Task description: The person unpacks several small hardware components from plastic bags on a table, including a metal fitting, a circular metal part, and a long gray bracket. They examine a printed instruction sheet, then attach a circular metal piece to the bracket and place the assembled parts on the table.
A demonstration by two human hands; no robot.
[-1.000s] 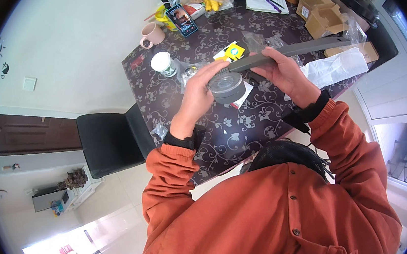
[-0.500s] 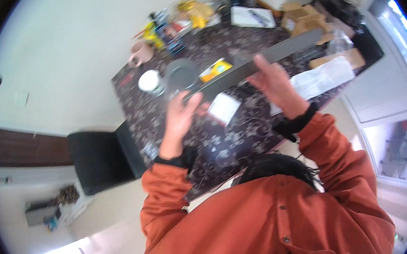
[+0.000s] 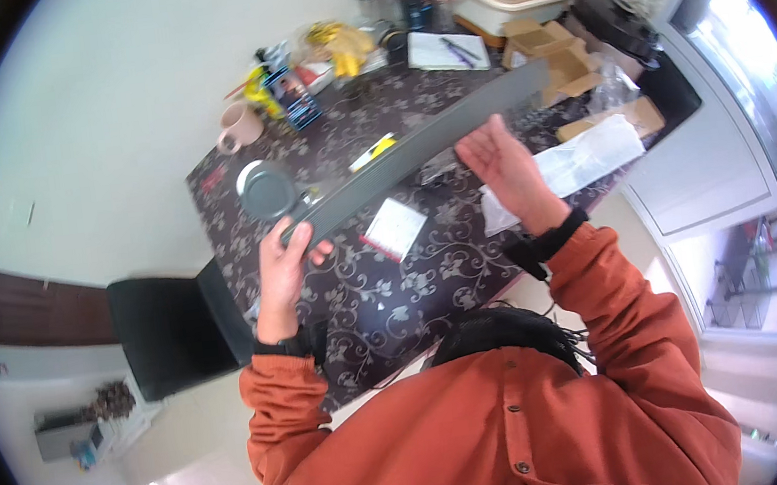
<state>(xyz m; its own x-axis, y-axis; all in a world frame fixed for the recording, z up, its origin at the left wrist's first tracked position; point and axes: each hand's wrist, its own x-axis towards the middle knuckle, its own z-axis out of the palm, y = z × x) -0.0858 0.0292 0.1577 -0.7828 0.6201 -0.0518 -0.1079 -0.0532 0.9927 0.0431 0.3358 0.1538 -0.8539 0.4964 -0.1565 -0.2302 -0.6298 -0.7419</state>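
Observation:
A long, flat dark grey strip (image 3: 399,161) slants over the table, its far right end raised toward the cardboard boxes. My left hand (image 3: 283,265) grips its near left end, thumb on the face side. At the strip's lower edge, toward the right, my right hand (image 3: 500,166) has its palm turned up and its fingers stretched out. The fingertips are close to that edge, and whether they touch it I cannot tell. Just beyond the left end is a round grey disc (image 3: 268,193), partly covering a white tub (image 3: 250,172). Whether the disc joins the strip is unclear.
On the dark floral table (image 3: 416,320) lie a white card (image 3: 396,228) and a white wrapped packet (image 3: 588,160). Farther back stand a pink mug (image 3: 239,127), a small blue box (image 3: 293,98), a notepad (image 3: 444,51) and open cardboard boxes (image 3: 568,63). A black chair (image 3: 170,327) stands at left.
The strip has shifted left and nearer, with my left hand still on its end. My right hand has turned from thumb over the strip to palm up. The grey disc moved left too.

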